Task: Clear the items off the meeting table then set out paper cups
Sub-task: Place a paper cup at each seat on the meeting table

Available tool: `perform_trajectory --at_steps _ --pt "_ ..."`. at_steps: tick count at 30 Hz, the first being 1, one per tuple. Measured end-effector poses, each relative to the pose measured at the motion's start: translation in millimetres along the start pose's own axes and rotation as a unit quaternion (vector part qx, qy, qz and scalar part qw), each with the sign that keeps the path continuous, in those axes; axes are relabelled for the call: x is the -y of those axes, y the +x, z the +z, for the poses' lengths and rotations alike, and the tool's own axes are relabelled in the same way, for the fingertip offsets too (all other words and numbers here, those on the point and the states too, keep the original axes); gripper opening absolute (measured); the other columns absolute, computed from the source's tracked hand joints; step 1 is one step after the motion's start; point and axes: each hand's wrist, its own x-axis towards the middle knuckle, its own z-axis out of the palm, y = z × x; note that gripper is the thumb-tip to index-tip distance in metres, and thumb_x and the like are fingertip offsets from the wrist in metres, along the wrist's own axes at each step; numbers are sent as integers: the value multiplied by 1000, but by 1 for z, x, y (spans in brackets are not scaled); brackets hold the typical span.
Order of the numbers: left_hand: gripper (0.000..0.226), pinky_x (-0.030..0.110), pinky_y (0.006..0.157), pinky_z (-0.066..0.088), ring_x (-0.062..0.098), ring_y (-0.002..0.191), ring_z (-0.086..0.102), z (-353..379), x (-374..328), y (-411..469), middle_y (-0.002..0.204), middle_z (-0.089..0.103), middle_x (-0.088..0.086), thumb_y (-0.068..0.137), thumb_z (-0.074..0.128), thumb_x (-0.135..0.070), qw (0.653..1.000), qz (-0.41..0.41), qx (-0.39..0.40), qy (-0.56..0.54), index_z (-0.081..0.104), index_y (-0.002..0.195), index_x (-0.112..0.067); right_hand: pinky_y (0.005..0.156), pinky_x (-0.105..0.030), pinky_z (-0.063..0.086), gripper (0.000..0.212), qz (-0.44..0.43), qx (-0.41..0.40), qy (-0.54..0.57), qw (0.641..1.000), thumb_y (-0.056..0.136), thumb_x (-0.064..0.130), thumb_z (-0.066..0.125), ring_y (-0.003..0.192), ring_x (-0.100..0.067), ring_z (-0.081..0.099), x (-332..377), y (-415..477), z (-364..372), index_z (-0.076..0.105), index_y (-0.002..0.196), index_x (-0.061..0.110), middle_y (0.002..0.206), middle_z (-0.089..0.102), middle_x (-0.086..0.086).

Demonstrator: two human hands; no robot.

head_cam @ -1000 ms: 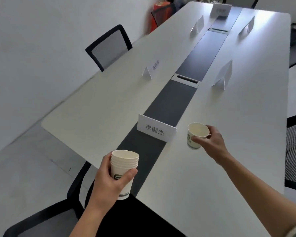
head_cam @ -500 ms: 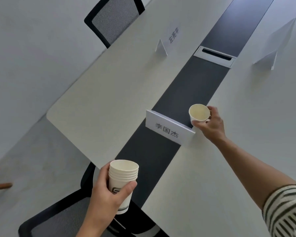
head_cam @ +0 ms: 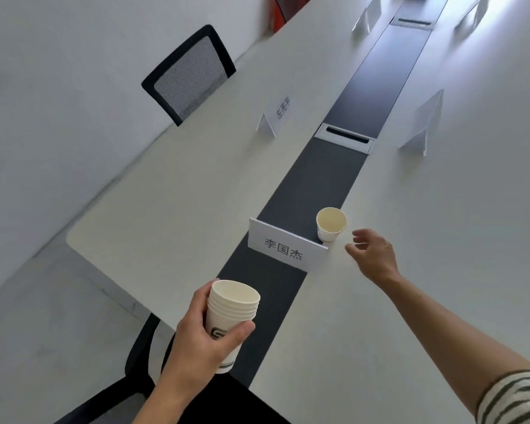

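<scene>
**First cup set down, hand off it**

The single paper cup (head_cam: 331, 224) stood upright on the worktop (head_cam: 172, 191), at the right edge of the dark centre strip (head_cam: 318, 179) and just behind the right end of the nearest name card (head_cam: 283, 249). Half a second before, the right hand (head_cam: 372, 255) had been wrapped round it. Now that hand was clear of the cup and just beside it, its fingers (head_cam: 360, 233) loosely spread and holding nothing. The first place therefore looked served.

The left hand (head_cam: 202, 335) gripped the stack of paper cups (head_cam: 231, 313), curled round its side, over the near end of the worktop. Further along stood the left name card (head_cam: 276, 116) and the right name card (head_cam: 423, 123), neither with a cup beside it. Those places probably came next, each needing a cup peeled from the stack.
</scene>
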Motion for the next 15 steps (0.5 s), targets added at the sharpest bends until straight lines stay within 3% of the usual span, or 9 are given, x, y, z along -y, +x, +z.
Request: perform_trajectory --at_steps 3,6,10,15 --pt "77 21 79 55 6 103 62 0 -6 -8 112 63 -19 55 83 -55 999 40 31 12 48 122 -47 71 -25 53 25 -24 6 24 999 84 22 71 82 -14 69 16 -48 -24 69 107 15 88 73 2" --pt "78 14 79 52 5 104 60 2 -12 -21 112 61 -23 56 83 -53 994 88 68 17 45 124 -50 63 -15 48 17 -53 19 70 996 83 21 73 76 -6 69 36 -110 -43 72 100 18 79 72 9" --pt "78 9 81 48 1 106 57 11 -16 -39 115 58 -26 58 84 -44 981 148 123 37 42 122 -57 60 -17 51 4 -80 51 123 988 83 23 74 71 -10 71 60 -195 -60 72 86 26 73 74 5" --pt "80 21 87 50 3 106 57 38 -19 -73 114 57 -25 59 84 -42 957 199 202 66 42 126 -52 55 -15 48 6 -58 58 177 981 78 24 78 64 -13 66 62 -276 -71 74 82 22 72 72 1"
